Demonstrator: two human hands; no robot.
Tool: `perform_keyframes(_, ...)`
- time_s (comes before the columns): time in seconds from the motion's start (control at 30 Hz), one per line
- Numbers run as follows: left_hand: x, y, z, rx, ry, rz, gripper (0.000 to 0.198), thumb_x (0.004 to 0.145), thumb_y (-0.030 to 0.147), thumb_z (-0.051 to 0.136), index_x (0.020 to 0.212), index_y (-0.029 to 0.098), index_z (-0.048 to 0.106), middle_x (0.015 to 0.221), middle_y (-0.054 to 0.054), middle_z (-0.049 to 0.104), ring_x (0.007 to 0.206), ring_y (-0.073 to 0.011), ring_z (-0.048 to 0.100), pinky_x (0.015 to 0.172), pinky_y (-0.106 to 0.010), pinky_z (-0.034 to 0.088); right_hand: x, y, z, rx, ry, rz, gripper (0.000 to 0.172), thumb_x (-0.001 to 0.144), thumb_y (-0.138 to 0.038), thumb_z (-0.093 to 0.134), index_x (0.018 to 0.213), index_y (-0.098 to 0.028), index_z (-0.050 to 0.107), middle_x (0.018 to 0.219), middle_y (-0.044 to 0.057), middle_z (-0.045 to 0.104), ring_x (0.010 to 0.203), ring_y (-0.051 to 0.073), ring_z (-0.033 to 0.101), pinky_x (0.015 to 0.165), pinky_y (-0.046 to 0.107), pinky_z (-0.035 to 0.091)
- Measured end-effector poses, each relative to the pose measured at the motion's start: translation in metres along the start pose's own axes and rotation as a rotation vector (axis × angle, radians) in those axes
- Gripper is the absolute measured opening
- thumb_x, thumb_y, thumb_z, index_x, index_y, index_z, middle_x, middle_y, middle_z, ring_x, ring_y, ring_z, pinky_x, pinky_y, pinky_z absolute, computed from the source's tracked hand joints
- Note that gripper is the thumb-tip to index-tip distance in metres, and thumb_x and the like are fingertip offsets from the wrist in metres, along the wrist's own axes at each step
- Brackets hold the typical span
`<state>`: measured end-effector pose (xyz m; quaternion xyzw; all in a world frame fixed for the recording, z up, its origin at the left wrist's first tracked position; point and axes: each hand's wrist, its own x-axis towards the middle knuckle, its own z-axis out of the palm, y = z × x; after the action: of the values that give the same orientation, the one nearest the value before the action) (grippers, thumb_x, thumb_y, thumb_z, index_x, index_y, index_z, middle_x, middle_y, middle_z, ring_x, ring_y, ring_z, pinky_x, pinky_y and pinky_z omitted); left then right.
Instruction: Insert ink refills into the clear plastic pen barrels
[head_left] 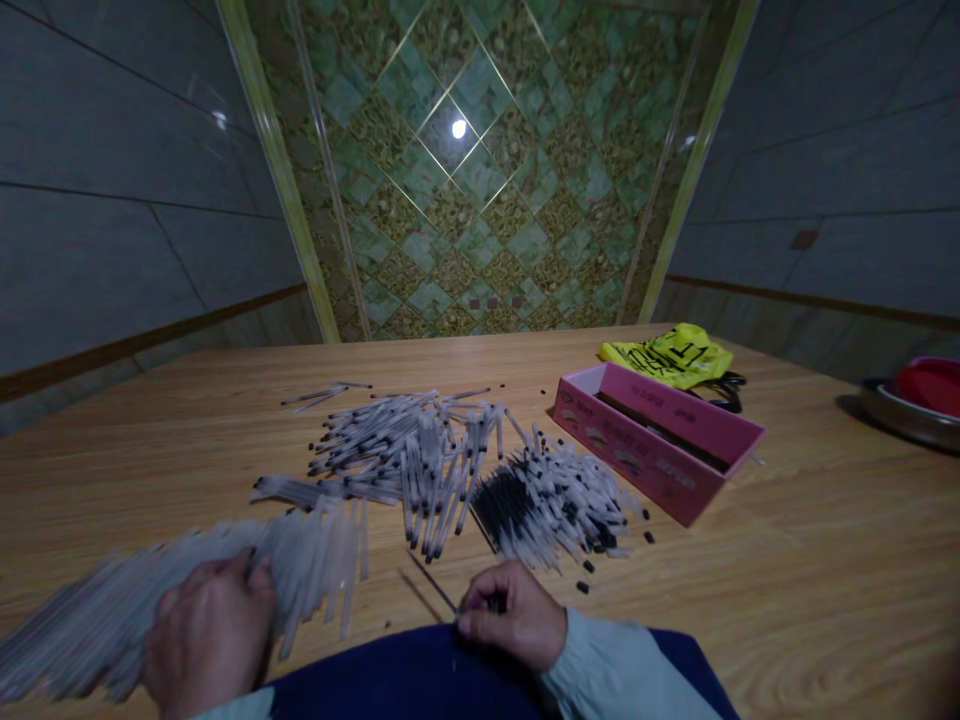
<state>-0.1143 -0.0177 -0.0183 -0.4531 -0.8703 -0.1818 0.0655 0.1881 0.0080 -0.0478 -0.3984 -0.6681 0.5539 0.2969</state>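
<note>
My left hand (206, 630) rests curled on a long heap of clear pen barrels (180, 590) at the near left of the wooden table (825, 560). My right hand (510, 615) is pinched shut on a thin pen refill (433, 585) near the table's front edge, its tip pointing left and away. Beyond the hands lie a pile of assembled pens with black caps (405, 450) and a pile of black-ended refills (547, 500). Small black caps are scattered around them.
A pink cardboard box (660, 440) stands open right of the piles. Behind it lies a yellow bag (671, 355) with a dark object. A metal bowl with something red (919, 400) sits at the far right edge. Tiled walls close the back.
</note>
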Motion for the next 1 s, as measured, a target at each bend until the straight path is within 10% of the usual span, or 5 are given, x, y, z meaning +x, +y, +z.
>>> perform_keyframes(0.27, -0.01, 0.026, 0.004, 0.128, 0.148, 0.296, 0.043, 0.086, 0.037, 0.03, 0.107, 0.017, 0.062, 0.11, -0.011, 0.059, 0.096, -0.0308, 0.051, 0.075, -0.04, 0.041, 0.0, -0.019, -0.077, -0.702, 0.637, -0.02, 0.023, 0.076, -0.032, 0.05, 0.064, -0.017, 0.062, 0.059, 0.002, 0.059, 0.058, 0.014, 0.052, 0.054, 0.023, 0.03)
perform_keyframes(0.57, -0.032, 0.068, 0.033, -0.272, -0.144, 0.794, 0.031, 0.086, 0.035, 0.039, 0.095, 0.022, 0.066, 0.101, -0.006, 0.067, 0.097, -0.0213, 0.057, 0.087, -0.035, 0.04, 0.002, -0.02, -0.069, -0.895, 0.572, 0.066, 0.024, 0.08, -0.033, 0.049, 0.067, -0.019, 0.063, 0.066, 0.004, 0.065, 0.062, 0.015, 0.057, 0.054, 0.023, 0.03)
perform_keyframes(1.0, -0.024, 0.05, 0.041, 0.011, -0.136, 0.601, 0.036, 0.083, 0.024, 0.038, 0.108, 0.012, 0.062, 0.113, -0.012, 0.065, 0.105, -0.0227, 0.058, 0.092, -0.033, 0.039, 0.019, -0.021, -0.115, -0.91, 0.67, -0.002, 0.02, 0.081, -0.023, 0.047, 0.085, -0.015, 0.064, 0.084, 0.007, 0.066, 0.082, 0.017, 0.059, 0.071, 0.023, 0.038)
